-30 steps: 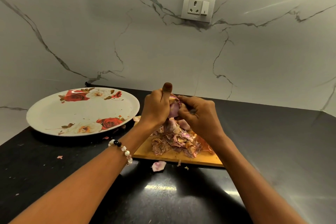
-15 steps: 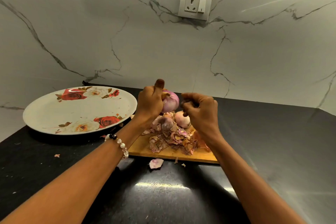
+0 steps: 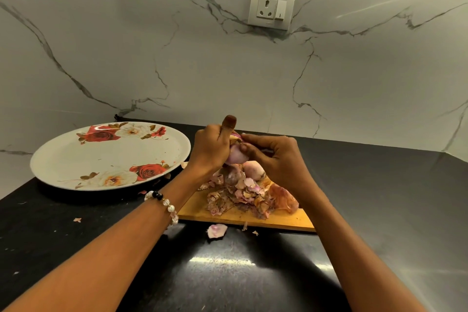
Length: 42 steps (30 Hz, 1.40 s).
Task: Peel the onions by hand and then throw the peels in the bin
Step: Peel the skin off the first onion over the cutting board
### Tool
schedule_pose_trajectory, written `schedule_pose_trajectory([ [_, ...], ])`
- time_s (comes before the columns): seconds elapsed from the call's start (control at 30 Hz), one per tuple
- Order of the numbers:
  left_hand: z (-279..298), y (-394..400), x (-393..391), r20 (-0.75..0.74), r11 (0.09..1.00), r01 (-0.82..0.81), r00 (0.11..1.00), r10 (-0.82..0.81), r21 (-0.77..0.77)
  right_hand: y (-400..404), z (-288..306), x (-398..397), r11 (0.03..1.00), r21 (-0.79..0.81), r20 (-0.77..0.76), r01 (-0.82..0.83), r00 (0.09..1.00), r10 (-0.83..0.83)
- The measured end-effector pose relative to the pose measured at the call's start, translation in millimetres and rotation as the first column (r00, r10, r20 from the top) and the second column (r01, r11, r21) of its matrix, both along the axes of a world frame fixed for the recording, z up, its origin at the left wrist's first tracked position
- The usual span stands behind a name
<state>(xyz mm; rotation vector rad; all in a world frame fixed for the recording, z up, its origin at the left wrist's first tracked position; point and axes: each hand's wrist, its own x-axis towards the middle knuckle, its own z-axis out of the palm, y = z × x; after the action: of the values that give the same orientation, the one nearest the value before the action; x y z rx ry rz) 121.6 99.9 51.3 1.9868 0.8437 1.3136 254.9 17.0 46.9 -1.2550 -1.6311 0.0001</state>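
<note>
Head view: left hand point(image 3: 211, 148) is cupping a small pinkish-purple onion point(image 3: 236, 157) above the wooden cutting board point(image 3: 276, 218), fingers curled round it, while the right hand point(image 3: 274, 157) is pinching at its top — probably loose skin. The onion is looking light, firm and slick, its skin papery and tearing easily, so gripping the body and pulling from the tip seems best. Dry pink-brown peel heap point(image 3: 243, 195) and two more onions point(image 3: 253, 171) are crowding the board underneath — white floral plate point(image 3: 63, 159) is sitting well clear left, no bin showing.
</note>
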Motion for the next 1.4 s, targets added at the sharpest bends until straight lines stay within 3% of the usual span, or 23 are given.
schedule_pose_trajectory([
  [0.1,-1,1,1,-0.006,1.000,0.008,1.000,-0.007,0.028,-2,1,3,0.999,0.042,0.121,-0.005,0.993,0.000],
  [0.3,-2,2,4,-0.001,0.999,0.018,1.000,-0.018,0.036,4,-1,-3,0.978,0.155,0.304,0.136,0.936,-0.179],
  [0.43,-2,3,4,0.034,0.997,0.004,0.999,-0.006,0.076,6,-2,-9,0.967,0.164,0.169,0.193,0.961,-0.220],
  [0.83,-2,3,3,0.034,0.999,0.042,0.999,-0.042,0.000,8,-9,-15,0.965,0.063,-0.156,0.254,0.958,-0.242],
  [0.93,-3,3,2,0.081,0.997,0.079,0.994,-0.077,-0.014,8,-8,-17,0.959,0.043,-0.304,0.282,0.918,-0.256],
  [1.03,-1,2,4,0.131,0.998,0.067,0.989,-0.068,0.015,3,1,-11,0.978,0.046,-0.533,0.205,0.833,-0.150],
  [1.13,-3,1,5,0.126,0.998,0.059,0.990,-0.061,0.019,0,4,-2,0.999,-0.023,-0.533,0.046,0.845,-0.051],
  [1.3,-9,4,2,0.084,0.999,0.017,0.996,-0.020,0.040,4,0,0,0.991,-0.133,-0.337,0.020,0.939,-0.064],
  [1.4,-8,6,2,0.124,0.999,0.012,0.992,-0.016,0.031,0,3,-2,0.981,-0.140,-0.444,-0.138,0.894,0.062],
])
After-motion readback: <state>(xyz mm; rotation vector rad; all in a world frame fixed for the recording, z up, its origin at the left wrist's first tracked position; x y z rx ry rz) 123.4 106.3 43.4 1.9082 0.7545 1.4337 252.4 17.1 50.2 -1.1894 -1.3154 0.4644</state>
